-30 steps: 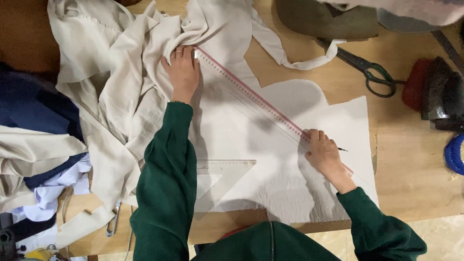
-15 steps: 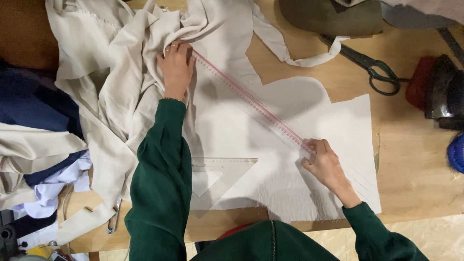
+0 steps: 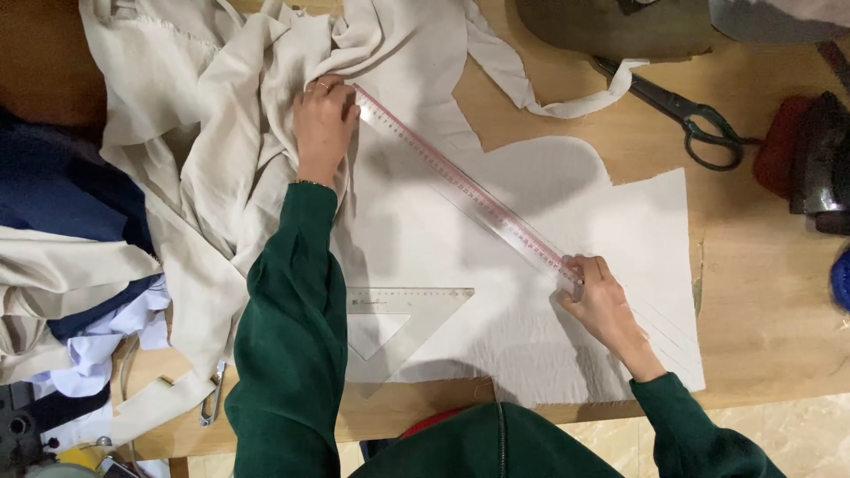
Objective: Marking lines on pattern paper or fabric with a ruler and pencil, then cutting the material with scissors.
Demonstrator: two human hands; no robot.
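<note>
Nearest: clear set square (image 3: 398, 323) flat on white fabric piece (image 3: 531, 265), partly under left green sleeve (image 3: 288, 336)
Right hand (image 3: 598, 305) curled, fingertips pressing near end of long clear ruler (image 3: 469, 190) with red markings; can't tell if anything held in palm
Ruler lying diagonal across white fabric, upper left to lower right
Left hand (image 3: 323, 124) flat, fingers together, pinning far end of ruler, on edge of bunched cream cloth (image 3: 212, 159)
Faint drawn lines on fabric just right of right hand
Left edge: navy and cream fabric pile (image 3: 62, 239)
Far: black scissors (image 3: 686, 115) on wooden table (image 3: 770, 292), well apart from both hands; dark iron (image 3: 819, 159) at right edge
</note>
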